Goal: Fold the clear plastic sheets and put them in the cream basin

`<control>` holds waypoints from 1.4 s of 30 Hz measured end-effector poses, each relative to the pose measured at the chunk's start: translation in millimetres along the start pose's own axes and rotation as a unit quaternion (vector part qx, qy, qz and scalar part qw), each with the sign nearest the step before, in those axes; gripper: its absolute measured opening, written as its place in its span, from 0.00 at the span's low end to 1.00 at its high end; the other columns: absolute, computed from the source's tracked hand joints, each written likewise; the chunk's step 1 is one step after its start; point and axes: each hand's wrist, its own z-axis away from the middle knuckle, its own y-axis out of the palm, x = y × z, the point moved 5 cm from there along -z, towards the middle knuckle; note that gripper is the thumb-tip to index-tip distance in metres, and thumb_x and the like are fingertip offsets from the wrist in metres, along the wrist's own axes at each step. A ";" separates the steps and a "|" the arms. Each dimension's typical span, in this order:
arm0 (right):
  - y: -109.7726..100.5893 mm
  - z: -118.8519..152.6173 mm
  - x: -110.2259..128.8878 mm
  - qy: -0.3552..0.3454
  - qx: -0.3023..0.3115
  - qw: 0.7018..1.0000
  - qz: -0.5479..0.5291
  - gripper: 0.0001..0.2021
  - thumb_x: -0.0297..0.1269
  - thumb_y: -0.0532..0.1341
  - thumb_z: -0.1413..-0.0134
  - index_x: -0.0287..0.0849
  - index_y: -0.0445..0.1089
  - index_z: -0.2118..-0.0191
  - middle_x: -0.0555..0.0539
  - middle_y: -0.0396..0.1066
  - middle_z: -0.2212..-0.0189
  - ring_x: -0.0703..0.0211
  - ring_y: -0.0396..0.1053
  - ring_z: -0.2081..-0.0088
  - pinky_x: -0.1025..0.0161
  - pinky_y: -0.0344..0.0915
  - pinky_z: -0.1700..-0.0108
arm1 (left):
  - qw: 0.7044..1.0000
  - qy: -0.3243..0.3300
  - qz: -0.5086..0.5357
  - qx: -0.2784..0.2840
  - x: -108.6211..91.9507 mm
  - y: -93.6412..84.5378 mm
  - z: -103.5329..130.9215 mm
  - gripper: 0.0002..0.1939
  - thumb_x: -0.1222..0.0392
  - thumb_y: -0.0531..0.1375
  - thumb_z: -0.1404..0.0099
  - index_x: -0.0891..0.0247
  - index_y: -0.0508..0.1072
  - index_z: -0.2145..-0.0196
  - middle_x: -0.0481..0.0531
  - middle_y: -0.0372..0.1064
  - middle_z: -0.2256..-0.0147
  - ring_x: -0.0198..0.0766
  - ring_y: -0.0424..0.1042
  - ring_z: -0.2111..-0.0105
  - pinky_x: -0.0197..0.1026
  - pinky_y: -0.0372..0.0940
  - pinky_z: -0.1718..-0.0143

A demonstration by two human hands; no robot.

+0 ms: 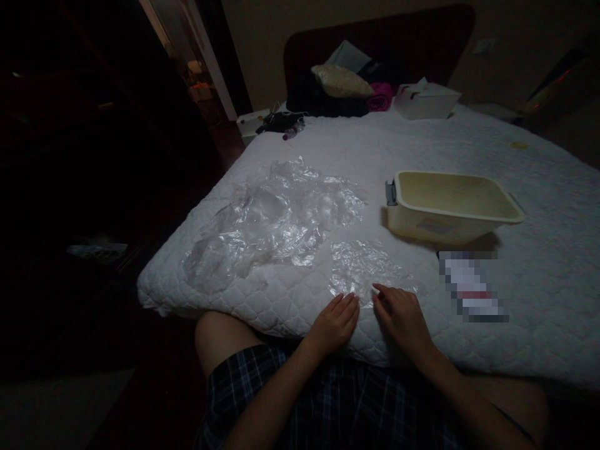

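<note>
A clear plastic bag lies spread flat on the bed in front of me. My left hand rests flat on its near edge, fingers stretched out side by side. Beside it, my right hand hovers at or touches the same edge, with the index finger extended and the other fingers partly bent and apart; nothing shows in it. Further left, a large heap of crumpled clear plastic bags covers part of the quilted bed.
A cream plastic tub with a grey side latch stands to the right. Nearer lies a blurred-out flat object. Along the headboard are a white box, a pale pillow, a pink roll and a small bottle.
</note>
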 end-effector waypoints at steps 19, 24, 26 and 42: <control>19.3 -50.0 20.3 -0.086 0.198 0.975 0.057 0.09 0.29 0.53 0.45 0.41 0.70 0.69 0.45 0.68 0.69 0.58 0.64 0.66 0.63 0.55 0.64 | 1.000 0.002 0.006 -0.024 1.1 -0.2 1.3 0.16 0.70 0.47 0.34 0.75 0.65 0.51 0.63 0.61 0.47 0.47 0.54 0.42 0.50 0.59 0.44; 21.3 -52.9 15.0 -0.083 0.188 0.979 0.002 0.10 0.30 0.52 0.44 0.41 0.70 0.67 0.45 0.69 0.69 0.60 0.65 0.67 0.64 0.57 0.64 | 0.999 0.009 0.004 -0.036 0.1 -3.1 1.2 0.16 0.70 0.47 0.34 0.75 0.65 0.51 0.63 0.61 0.47 0.47 0.54 0.42 0.50 0.58 0.44; 22.0 -53.3 11.2 -0.075 0.182 0.980 -0.034 0.10 0.30 0.51 0.43 0.40 0.70 0.66 0.45 0.69 0.70 0.59 0.66 0.67 0.63 0.59 0.64 | 0.999 0.009 0.011 -0.046 0.1 -5.0 1.1 0.15 0.69 0.48 0.35 0.75 0.66 0.52 0.62 0.63 0.47 0.47 0.55 0.43 0.49 0.59 0.44; -35.6 5.8 -51.9 -0.062 0.072 0.990 -0.101 0.10 0.36 0.53 0.43 0.43 0.69 0.59 0.44 0.72 0.64 0.55 0.69 0.61 0.56 0.66 0.59 | 0.997 0.046 0.040 -0.039 -19.9 -8.8 -6.6 0.12 0.68 0.50 0.35 0.73 0.67 0.55 0.62 0.65 0.49 0.46 0.60 0.45 0.49 0.60 0.45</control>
